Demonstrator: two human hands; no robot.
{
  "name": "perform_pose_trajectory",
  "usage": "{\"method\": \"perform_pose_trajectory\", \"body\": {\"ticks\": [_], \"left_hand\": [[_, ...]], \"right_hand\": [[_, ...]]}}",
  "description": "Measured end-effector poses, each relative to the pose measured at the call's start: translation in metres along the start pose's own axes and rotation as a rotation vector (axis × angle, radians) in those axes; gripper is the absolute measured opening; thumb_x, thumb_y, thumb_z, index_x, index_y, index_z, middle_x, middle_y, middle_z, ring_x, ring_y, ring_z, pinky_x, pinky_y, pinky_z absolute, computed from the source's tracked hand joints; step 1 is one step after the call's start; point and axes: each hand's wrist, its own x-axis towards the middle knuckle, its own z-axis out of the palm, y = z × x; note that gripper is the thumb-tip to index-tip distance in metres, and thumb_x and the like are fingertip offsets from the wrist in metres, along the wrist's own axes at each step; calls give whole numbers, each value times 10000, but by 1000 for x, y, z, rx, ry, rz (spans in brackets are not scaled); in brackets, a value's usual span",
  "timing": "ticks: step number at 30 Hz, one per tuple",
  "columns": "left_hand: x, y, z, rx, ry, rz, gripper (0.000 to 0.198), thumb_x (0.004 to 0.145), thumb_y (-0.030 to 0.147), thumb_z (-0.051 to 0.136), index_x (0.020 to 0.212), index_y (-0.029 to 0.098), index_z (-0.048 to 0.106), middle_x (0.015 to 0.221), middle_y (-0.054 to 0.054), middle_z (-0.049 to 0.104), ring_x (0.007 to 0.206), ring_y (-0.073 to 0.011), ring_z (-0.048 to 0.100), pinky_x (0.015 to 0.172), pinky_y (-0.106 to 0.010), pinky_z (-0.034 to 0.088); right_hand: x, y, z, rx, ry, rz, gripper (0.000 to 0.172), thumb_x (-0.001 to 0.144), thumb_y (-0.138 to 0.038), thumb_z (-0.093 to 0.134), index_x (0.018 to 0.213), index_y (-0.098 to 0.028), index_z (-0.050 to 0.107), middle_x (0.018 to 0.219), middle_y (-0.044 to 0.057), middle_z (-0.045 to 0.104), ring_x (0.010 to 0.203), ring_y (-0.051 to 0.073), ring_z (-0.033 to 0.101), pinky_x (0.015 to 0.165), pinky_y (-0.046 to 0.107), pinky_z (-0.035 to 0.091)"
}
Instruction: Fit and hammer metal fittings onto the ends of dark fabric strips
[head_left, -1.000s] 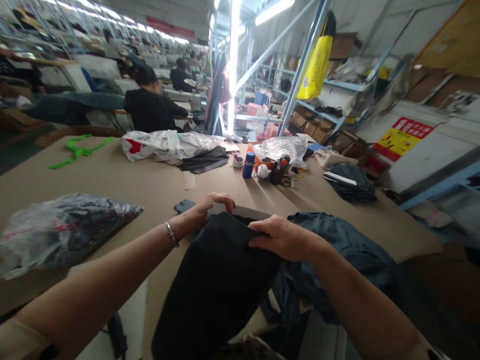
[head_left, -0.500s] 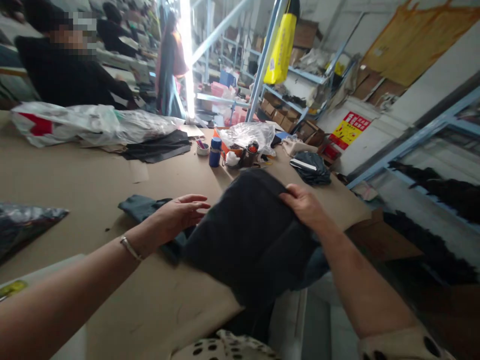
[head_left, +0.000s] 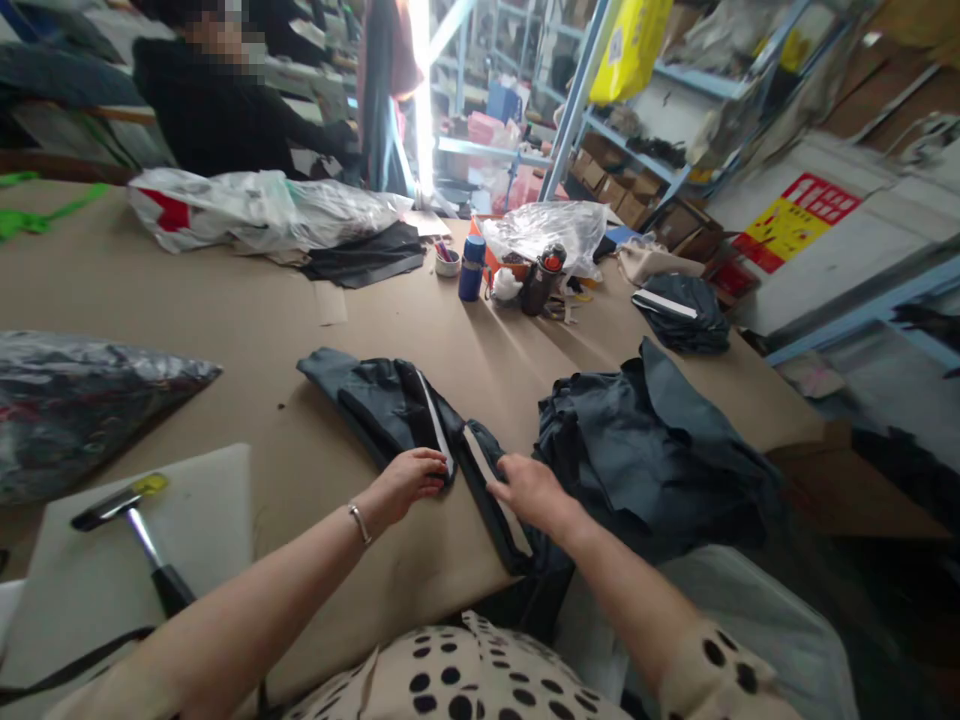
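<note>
My left hand [head_left: 405, 487] has its fingers curled together at the near end of a dark fabric piece with a white strip [head_left: 394, 405], which lies folded on the table. My right hand [head_left: 536, 492] is closed on a second dark fabric piece with a pale strip [head_left: 491, 480], thumb and fingers at the strip. This second piece runs down to the table's near edge, its lower part partly hidden by the right hand and forearm. To the right of it lies a loose heap of dark fabric [head_left: 645, 450].
On the brown table [head_left: 255, 350] are a hammer [head_left: 139, 525] on a white board [head_left: 221, 490], a filled plastic bag [head_left: 90, 410], a blue bottle [head_left: 472, 268] and a dark bottle [head_left: 544, 280]. A folded dark bundle [head_left: 686, 315] lies at the right. A person [head_left: 214, 100] sits beyond.
The dark fabric my right hand held up is down, and a heap lies on the right. My right hand has moved left and lower onto a strip-edged piece; my left hand has come to the other piece.
</note>
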Motion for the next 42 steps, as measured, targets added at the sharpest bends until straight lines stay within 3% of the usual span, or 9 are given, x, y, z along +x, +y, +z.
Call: {"method": "perform_pose_trajectory", "body": {"ticks": [5,10,13,17,21,25,31,37,42], "left_hand": [[-11,-12,6,223,31,152,200,660,273,541,800,136,585,748,-73,635,664,-186,601,649,-351,492],[-30,7,28,456,-60,509,233,623,191,605,851,214,644,1095,-65,615,1157,-234,438,1026,-370,282],[-41,26,39,560,-115,554,99,616,218,644,715,210,642,827,-65,664,981,-242,538,953,-372,326],[-48,59,23,600,-51,494,160,671,277,586,543,183,573,531,-23,564,603,-178,530,663,-301,390],[-62,86,-4,490,42,428,179,684,294,529,580,157,577,526,3,549,519,-137,482,524,-251,351],[-78,79,7,287,6,417,126,650,271,539,674,150,567,590,18,580,546,-123,513,514,-225,395],[-87,54,26,8,-101,377,243,612,194,560,851,153,560,733,-10,646,662,-147,597,621,-259,484],[-89,59,-4,-340,-129,126,326,587,198,700,895,134,615,787,-56,692,651,-158,630,621,-268,505],[-105,63,-9,-388,-190,102,322,533,125,686,855,111,667,796,-81,709,678,-182,645,659,-285,511]], "right_hand": [[9,-13,61,-78,-105,43,229,887,-180,389,1021,-110,561,976,146,625,879,218,624,744,301,457],[2,-10,22,-118,-126,-184,286,884,-123,334,994,-173,593,933,89,652,839,197,626,719,285,446],[-1,-23,-14,-133,-110,-311,245,871,-136,380,924,-188,613,891,66,653,839,199,607,776,313,428],[-6,-31,-58,-26,300,-339,171,855,-189,472,965,-180,604,1027,103,601,1019,247,512,935,418,340],[-16,-35,-66,651,643,-196,242,870,-299,472,1074,-184,536,983,75,572,930,194,531,847,341,422],[-13,-62,-37,1384,324,-76,402,828,-429,517,1151,-193,479,1006,56,586,875,180,578,731,293,477],[12,-92,-9,1814,174,-42,352,753,-403,623,1006,-169,554,836,21,639,747,173,612,729,310,488],[14,-82,-9,1613,-95,-201,238,650,-303,689,804,-158,581,663,-27,606,607,130,570,627,261,483],[22,-59,-12,1224,-11,-229,184,677,-226,590,847,-153,592,706,-25,601,675,133,548,655,244,467]]}}
